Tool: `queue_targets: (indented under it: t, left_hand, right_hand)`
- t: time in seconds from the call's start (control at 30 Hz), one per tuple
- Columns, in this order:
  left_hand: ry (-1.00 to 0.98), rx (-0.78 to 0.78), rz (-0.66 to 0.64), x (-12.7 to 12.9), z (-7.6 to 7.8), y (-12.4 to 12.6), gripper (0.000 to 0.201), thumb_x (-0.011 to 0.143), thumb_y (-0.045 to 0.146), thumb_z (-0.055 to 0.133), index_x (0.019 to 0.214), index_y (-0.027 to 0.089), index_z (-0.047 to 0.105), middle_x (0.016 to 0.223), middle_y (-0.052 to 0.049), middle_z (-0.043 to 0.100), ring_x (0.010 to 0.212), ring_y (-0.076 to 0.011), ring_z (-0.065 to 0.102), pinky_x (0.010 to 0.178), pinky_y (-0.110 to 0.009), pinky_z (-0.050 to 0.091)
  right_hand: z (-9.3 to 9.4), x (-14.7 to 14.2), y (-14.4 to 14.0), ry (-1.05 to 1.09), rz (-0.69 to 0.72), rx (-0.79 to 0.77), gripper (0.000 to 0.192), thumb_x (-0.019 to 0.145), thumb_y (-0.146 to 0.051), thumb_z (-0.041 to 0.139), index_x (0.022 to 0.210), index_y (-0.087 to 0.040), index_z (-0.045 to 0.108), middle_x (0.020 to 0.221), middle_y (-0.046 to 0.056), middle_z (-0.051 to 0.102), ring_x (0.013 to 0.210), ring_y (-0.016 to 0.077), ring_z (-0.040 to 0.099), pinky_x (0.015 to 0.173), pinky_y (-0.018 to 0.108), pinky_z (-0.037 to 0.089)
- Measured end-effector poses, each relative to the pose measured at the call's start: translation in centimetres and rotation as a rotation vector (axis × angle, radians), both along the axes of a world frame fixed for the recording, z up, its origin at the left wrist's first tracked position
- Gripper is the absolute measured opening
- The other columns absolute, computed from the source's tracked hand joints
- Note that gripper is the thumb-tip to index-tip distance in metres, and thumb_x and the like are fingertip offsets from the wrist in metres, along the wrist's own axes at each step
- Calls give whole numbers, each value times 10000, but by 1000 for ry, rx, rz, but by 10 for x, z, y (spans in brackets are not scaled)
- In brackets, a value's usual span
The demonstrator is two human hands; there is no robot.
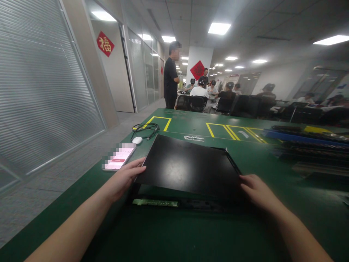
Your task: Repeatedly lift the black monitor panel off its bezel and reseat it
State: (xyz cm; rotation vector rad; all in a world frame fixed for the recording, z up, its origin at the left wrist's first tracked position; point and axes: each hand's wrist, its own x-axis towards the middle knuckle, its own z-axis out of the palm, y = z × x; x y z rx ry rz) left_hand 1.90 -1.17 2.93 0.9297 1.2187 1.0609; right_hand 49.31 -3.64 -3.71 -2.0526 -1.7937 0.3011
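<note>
Both hands [127, 178] apparently lift black panel [188, 167].

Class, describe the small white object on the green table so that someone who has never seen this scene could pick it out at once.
Start at the green table and go to its far left edge, beyond the phone with the pink screen. There a black cable lies coiled, and just in front of it sits the white mouse. It is the only small, rounded, white thing there.
</note>
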Motion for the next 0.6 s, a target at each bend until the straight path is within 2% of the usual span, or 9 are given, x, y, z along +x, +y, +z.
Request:
queue_targets:
  t: [0.2,0.3,0.47,0.6]
  left_hand:
    - [-81,68,-25,5,7,-4,486,567,315,894,1023,188,787,1176,-94,765,1230,-320,616,1041,-331,463]
    - [-124,87,-51,5,8,-5,477,575,296,899,1031,201,794,1177,-81,765,1225,-326,620,1040,-348,473]
    - [-180,126,-155,1,2,-3,466,690,256,850,1147,216,762,1259,-76,725,1243,-324,608,1051,-377,477]
    - [-209,200,-190,-1,-2,-2,486,746,235,813,1224,226,726,1296,-80,700,1271,-330,582,1064,-395,472]
  right_hand:
    - [-3,2,3,62,-8,51,415,780,-322,538,1098,-142,736,1138,162,659,1078,281,639,999,412,473]
    - [-2,3,1,152,-32,67,481,766,-365,563,1195,-193,698,1129,124,676,1018,268,652,920,406,508]
    - [5,-2,-2,306,-186,8,673,768,-462,562,1393,-213,551,1132,103,692,818,239,667,698,380,543]
    - [13,-10,-3,433,-286,-13,693,767,-482,590,1384,-170,556,1173,128,690,846,249,675,634,348,539]
